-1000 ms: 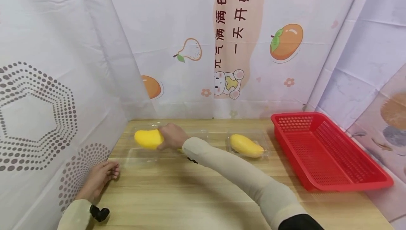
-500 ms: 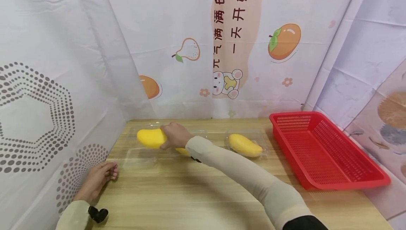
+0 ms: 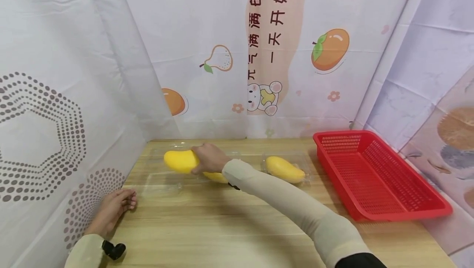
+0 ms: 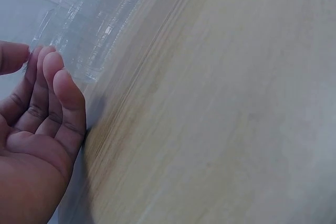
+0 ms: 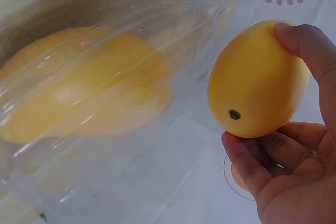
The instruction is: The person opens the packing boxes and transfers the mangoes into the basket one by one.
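Warily, I'm clamping my right hand (image 3: 210, 159) on the yellow mango (image 3: 180, 162) near the far-left corner of the table (image 3: 207, 231), fearing its smooth skin could slip, while my left hand (image 3: 115, 207) is lying loose by the left edge.

A held mango (image 3: 180, 161) juts left of the right hand (image 3: 210, 159); to that hand's right, on the surface (image 3: 177, 229), lie a boxed mango (image 3: 284, 169) and, farther, a basket (image 3: 338, 181).

Head view: high, facing forward and down across tabletop (image 3: 192, 227); left wrist view: close, tilted, past left hand (image 4: 42, 135); right wrist view: close on held yellow fruit (image 5: 257, 77), shared with head view
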Demonstrator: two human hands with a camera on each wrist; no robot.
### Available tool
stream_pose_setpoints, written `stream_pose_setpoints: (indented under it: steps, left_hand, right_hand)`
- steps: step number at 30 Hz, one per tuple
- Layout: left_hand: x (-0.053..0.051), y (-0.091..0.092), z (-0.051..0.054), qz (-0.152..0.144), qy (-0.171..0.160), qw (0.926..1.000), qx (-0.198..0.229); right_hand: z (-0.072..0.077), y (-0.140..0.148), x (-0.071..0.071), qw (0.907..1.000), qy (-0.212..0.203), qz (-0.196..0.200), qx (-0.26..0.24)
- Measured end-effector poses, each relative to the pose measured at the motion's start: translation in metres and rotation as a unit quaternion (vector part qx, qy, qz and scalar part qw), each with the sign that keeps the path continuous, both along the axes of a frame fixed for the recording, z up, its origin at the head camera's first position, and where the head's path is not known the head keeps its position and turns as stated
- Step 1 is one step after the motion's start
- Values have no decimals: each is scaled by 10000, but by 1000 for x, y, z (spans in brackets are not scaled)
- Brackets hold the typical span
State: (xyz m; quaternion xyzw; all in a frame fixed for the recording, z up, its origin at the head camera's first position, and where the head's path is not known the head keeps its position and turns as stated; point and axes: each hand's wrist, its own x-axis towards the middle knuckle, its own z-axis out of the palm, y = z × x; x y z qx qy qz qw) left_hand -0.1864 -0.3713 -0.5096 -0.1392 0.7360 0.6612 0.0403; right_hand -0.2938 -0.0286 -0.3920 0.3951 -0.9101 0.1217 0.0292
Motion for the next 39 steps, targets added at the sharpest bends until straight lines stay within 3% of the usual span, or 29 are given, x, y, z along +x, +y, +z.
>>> stream_pose_setpoints:
  steps: [5,13,19,29,39]
  left_hand:
    - [-2,0,-2,89,66,9999,58]
    - [-3,0,1,-102,222,9996,129]
    - [-3,0,2,-158,137,9997,-88]
    - [-3,-2,2,-127,103,9993,340]
    - [-3,1,1,-109,12,9996,262]
  right_hand:
    - [-1,8,-1,10000,28,-41,32]
    - [-2,19,-6,9999,58,-43,-80]
    - [-2,26,-6,9999,60,-78,-43]
    - [1,40,-3,9999,98,-77,-98]
    - [2,53,0,9996,9,-218,-180]
